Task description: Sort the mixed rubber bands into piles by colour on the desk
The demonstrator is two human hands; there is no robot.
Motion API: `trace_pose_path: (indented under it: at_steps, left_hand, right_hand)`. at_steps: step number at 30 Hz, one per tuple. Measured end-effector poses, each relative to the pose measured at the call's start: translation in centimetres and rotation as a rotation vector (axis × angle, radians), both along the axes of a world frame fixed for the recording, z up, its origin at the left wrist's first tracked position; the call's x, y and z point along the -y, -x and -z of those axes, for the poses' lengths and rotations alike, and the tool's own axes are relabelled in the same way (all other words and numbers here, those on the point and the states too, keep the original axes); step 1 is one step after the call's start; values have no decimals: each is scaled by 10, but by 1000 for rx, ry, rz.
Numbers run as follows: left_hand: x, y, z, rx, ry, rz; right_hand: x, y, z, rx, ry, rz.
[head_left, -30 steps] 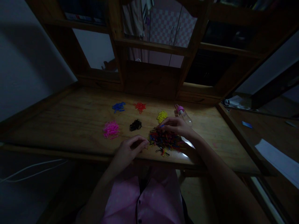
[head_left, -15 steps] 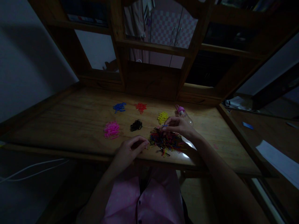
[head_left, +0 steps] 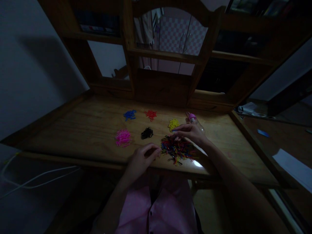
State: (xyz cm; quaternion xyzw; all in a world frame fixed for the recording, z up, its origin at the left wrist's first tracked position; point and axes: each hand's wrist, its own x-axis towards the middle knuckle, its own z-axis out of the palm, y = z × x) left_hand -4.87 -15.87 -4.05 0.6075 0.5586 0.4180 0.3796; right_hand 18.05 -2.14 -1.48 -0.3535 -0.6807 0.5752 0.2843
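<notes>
A mixed heap of small thin loops that look like rubber bands [head_left: 179, 149], in black, red, yellow, blue and pink, lies near the front edge of the desk. Over its back edge, my right hand [head_left: 188, 132] pinches a blue rubber band [head_left: 174, 131] between thumb and fingertips. My left hand [head_left: 143, 159] rests at the heap's left side, thumb and fingers pressed together; what they hold, if anything, cannot be made out. Single-colour piles lie around: yellow [head_left: 173, 124], black [head_left: 147, 133], red [head_left: 151, 114], blue [head_left: 129, 114] and pink [head_left: 123, 137].
A clear bottle with a pink cap [head_left: 192, 117] lies behind my right hand. The wooden desk [head_left: 92, 123] backs onto a shelf unit [head_left: 163, 86]. On a lower surface at the right are white paper [head_left: 293, 167] and a blue card-like thing [head_left: 263, 133].
The view has shifted, so everything sits slightly lower and further right. My right hand has lifted a little off the heap with the blue rubber band. My left hand stays beside the heap.
</notes>
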Motion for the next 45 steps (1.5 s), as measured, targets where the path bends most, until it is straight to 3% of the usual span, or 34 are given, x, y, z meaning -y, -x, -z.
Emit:
trace_pose_path:
  at_steps: [5, 9, 12, 15, 19, 22, 26, 30, 33, 37, 41, 45]
  left_hand:
    - [-1, 3, 0, 19, -20, 28]
    - [0, 4, -2, -1, -37, 48]
    - [1, 5, -3, -17, -67, 62]
    - [1, 5, -2, -36, -98, 52]
    - [1, 6, 0, -38, -114, 55]
    - [2, 6, -2, -28, -122, 69]
    - [4, 6, -6, -19, -109, 95]
    - [4, 6, -5, -36, -101, 87]
    - [3, 7, -1, -53, -101, 83]
    - [1, 7, 5, -72, -104, 94]
    - [-1, 7, 7, -112, -90, 77]
    - [0, 7, 7, -150, -108, 77]
  right_hand:
    - [-22, 32, -10, 24, -169, -83]
    - [-53, 107, -20, 93, -287, -165]
    - [-72, 173, -20, 299, -447, -116]
    - [-81, 221, -19, 385, -503, -85]
    - [-84, 237, -21, 409, -547, -46]
    - [-82, 220, -27, 385, -565, -17]
    - [-68, 171, -43, 202, -550, 25]
    - [-26, 103, -58, 133, -578, 112]
    - [21, 51, -61, 301, -727, 192]
    - [78, -4, -48, 455, -872, 359]
    - [110, -33, -24, 557, -824, 450]
    - [128, -41, -7, 579, -728, 463]
